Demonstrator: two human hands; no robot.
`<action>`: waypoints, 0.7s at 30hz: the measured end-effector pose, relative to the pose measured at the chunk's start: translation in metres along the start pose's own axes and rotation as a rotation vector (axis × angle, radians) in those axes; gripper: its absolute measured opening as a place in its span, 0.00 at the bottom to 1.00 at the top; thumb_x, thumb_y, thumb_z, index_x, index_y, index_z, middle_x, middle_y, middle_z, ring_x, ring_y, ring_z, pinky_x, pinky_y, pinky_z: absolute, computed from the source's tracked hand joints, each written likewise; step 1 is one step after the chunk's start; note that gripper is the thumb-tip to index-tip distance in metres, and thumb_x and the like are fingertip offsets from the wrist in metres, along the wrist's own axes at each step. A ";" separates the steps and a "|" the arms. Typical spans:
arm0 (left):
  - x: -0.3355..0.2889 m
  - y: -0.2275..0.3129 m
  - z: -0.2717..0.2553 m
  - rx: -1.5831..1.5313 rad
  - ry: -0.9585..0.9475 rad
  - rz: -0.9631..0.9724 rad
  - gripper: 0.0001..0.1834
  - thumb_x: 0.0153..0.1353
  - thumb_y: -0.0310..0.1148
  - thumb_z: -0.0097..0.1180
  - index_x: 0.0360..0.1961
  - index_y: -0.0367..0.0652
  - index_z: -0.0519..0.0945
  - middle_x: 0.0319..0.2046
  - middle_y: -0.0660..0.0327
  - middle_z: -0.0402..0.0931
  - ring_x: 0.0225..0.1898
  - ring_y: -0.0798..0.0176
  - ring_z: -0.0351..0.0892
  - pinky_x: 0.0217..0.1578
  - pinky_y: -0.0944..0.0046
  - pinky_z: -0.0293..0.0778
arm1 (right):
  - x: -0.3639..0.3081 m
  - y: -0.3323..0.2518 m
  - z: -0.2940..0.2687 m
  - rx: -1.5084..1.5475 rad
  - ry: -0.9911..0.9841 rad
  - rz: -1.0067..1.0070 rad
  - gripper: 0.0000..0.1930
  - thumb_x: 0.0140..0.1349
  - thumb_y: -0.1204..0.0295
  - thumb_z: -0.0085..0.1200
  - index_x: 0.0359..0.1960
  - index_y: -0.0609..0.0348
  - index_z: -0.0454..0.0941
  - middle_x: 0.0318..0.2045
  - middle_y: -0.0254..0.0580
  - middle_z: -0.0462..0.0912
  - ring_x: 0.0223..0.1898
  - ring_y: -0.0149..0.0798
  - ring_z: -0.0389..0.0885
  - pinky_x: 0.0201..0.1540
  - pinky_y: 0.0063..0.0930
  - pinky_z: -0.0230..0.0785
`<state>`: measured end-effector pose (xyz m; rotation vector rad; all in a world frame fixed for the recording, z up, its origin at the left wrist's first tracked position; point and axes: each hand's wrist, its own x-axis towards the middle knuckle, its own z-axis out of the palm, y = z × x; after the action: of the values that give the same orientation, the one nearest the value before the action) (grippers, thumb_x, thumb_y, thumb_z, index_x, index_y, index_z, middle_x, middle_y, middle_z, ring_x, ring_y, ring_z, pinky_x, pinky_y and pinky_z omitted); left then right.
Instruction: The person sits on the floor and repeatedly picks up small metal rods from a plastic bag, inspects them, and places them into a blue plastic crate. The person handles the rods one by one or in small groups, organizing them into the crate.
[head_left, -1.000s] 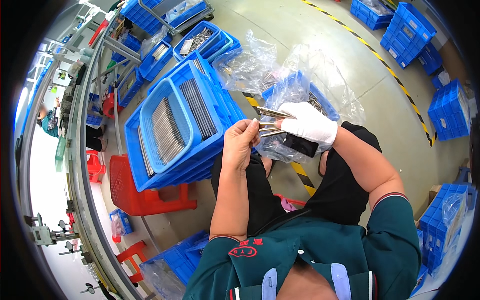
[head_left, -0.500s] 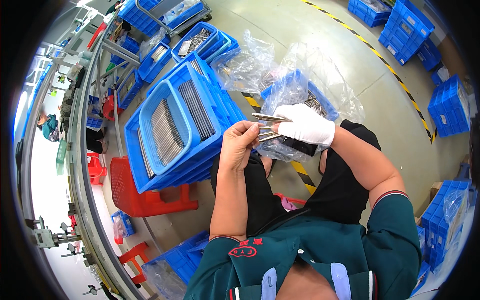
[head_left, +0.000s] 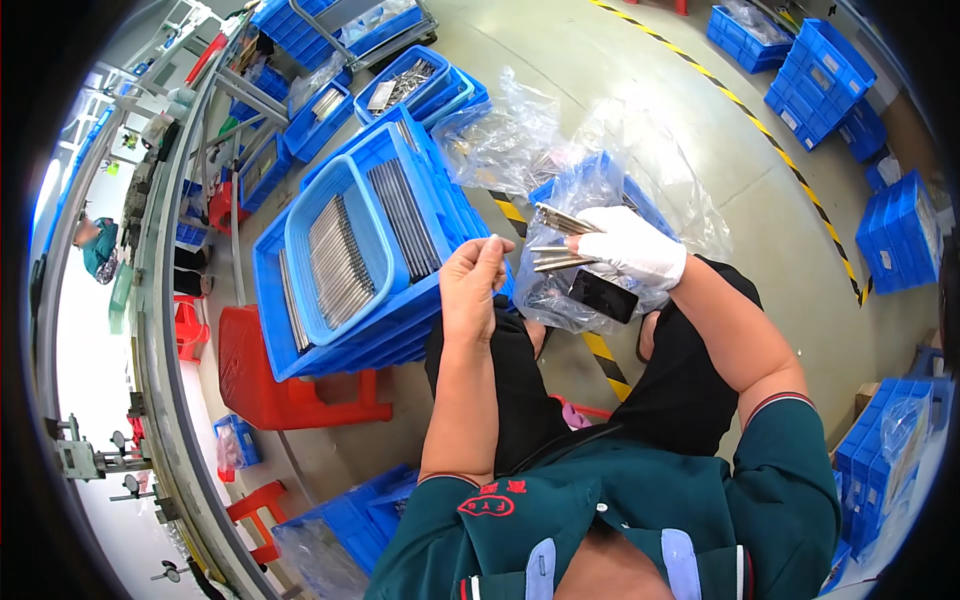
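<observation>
In my right hand [head_left: 640, 248], gloved in white, are several thin metal rods [head_left: 560, 258], fanned out toward the left. My bare left hand [head_left: 472, 275] is a short way left of their ends, apart from them, with thumb and fingertips pinched together. Whether anything small is in that pinch cannot be made out. Below the gloved hand lies a black phone-like slab [head_left: 603, 296] on clear plastic. Left of my hands, a light blue basket [head_left: 385, 262] holds a row of similar metal rods [head_left: 343, 262], set on a stack of blue crates [head_left: 425, 268] holding more rods.
A blue crate [head_left: 655, 212] lined with clear plastic bags [head_left: 690, 185] stands before my knees. Red stools [head_left: 245, 365] are at the left, beside a long metal-framed bench [head_left: 165, 330]. More blue crates [head_left: 815, 65] stand at the right, past a yellow-black floor stripe [head_left: 775, 130].
My left hand has come away from the rods and moved slightly left. My right hand keeps the rods and has shifted a little right, uncovering the black slab.
</observation>
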<state>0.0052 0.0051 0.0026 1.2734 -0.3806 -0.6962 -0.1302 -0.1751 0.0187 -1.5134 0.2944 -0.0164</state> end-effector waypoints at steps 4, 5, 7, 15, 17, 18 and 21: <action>-0.001 -0.003 0.009 -0.095 -0.045 -0.016 0.11 0.60 0.34 0.58 0.31 0.33 0.78 0.19 0.68 0.70 0.20 0.77 0.62 0.23 0.75 0.58 | -0.002 -0.006 0.013 -0.051 -0.076 0.095 0.18 0.61 0.56 0.52 0.27 0.60 0.74 0.17 0.30 0.68 0.18 0.22 0.63 0.20 0.21 0.57; -0.001 -0.004 0.008 -0.111 -0.063 -0.022 0.11 0.60 0.34 0.58 0.31 0.34 0.78 0.19 0.68 0.70 0.21 0.77 0.62 0.23 0.75 0.58 | -0.003 -0.012 0.016 -0.125 -0.078 0.069 0.18 0.62 0.56 0.51 0.27 0.60 0.73 0.17 0.30 0.68 0.18 0.23 0.63 0.20 0.21 0.57; -0.002 -0.004 0.008 -0.110 -0.089 -0.033 0.11 0.59 0.34 0.58 0.31 0.34 0.79 0.20 0.68 0.71 0.21 0.77 0.62 0.24 0.75 0.59 | -0.002 -0.008 0.017 -0.152 -0.080 0.039 0.19 0.62 0.54 0.51 0.26 0.60 0.73 0.16 0.30 0.68 0.17 0.24 0.63 0.20 0.21 0.58; -0.003 -0.006 0.004 0.039 -0.134 -0.049 0.10 0.57 0.33 0.61 0.30 0.35 0.80 0.22 0.69 0.73 0.24 0.78 0.65 0.27 0.76 0.60 | 0.003 -0.002 0.015 -0.263 -0.056 0.056 0.19 0.59 0.55 0.53 0.25 0.60 0.74 0.16 0.32 0.71 0.17 0.25 0.68 0.20 0.21 0.60; -0.004 -0.002 0.004 0.107 -0.143 -0.058 0.10 0.56 0.33 0.62 0.30 0.35 0.80 0.23 0.69 0.74 0.25 0.79 0.65 0.27 0.76 0.60 | 0.003 -0.002 0.014 -0.292 -0.048 0.059 0.18 0.58 0.55 0.54 0.25 0.61 0.75 0.16 0.33 0.71 0.18 0.27 0.68 0.21 0.23 0.61; -0.004 0.001 0.004 0.142 -0.146 -0.062 0.10 0.55 0.33 0.63 0.30 0.35 0.80 0.23 0.69 0.74 0.25 0.79 0.65 0.27 0.76 0.60 | 0.002 -0.004 0.014 -0.303 -0.048 0.068 0.18 0.58 0.56 0.54 0.24 0.62 0.75 0.16 0.35 0.71 0.19 0.28 0.68 0.23 0.25 0.61; -0.003 0.003 -0.002 0.216 -0.235 -0.080 0.11 0.53 0.33 0.64 0.29 0.35 0.80 0.23 0.69 0.74 0.24 0.78 0.65 0.27 0.76 0.60 | 0.002 -0.001 0.012 -0.417 -0.050 0.043 0.19 0.57 0.56 0.54 0.23 0.62 0.75 0.16 0.39 0.71 0.21 0.31 0.69 0.25 0.28 0.61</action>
<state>0.0053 0.0089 0.0047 1.4203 -0.6129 -0.8950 -0.1255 -0.1639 0.0201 -1.9170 0.3021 0.1243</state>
